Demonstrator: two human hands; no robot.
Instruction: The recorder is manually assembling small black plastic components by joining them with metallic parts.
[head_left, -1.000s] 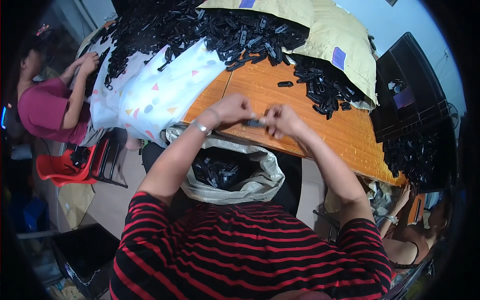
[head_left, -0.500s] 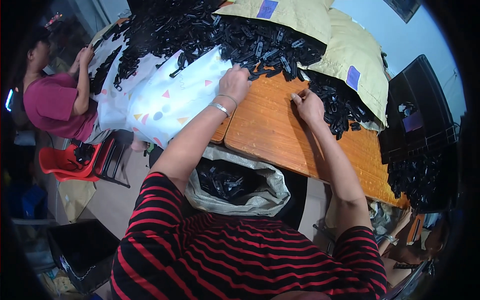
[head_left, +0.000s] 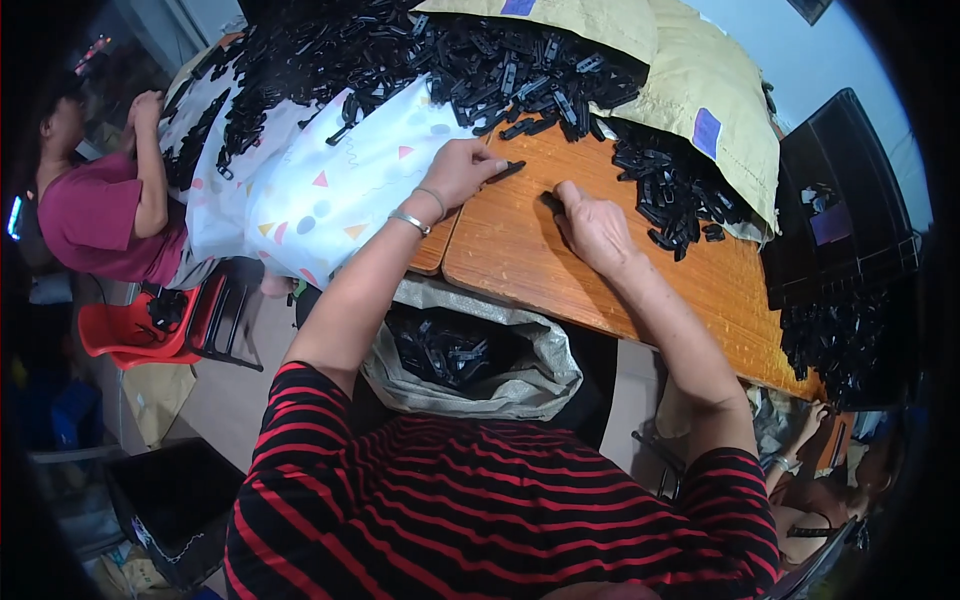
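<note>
Black pieces [head_left: 509, 171], two held, left hand's grip [head_left: 460, 174] pinching one, right hand's grip [head_left: 594, 229] pinching another

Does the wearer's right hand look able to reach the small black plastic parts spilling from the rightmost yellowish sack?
Probably yes: the right hand is beside the small black plastic parts, with only brown wooden tabletop showing between. A slim dark piece it holds might hinder grasping.
</note>
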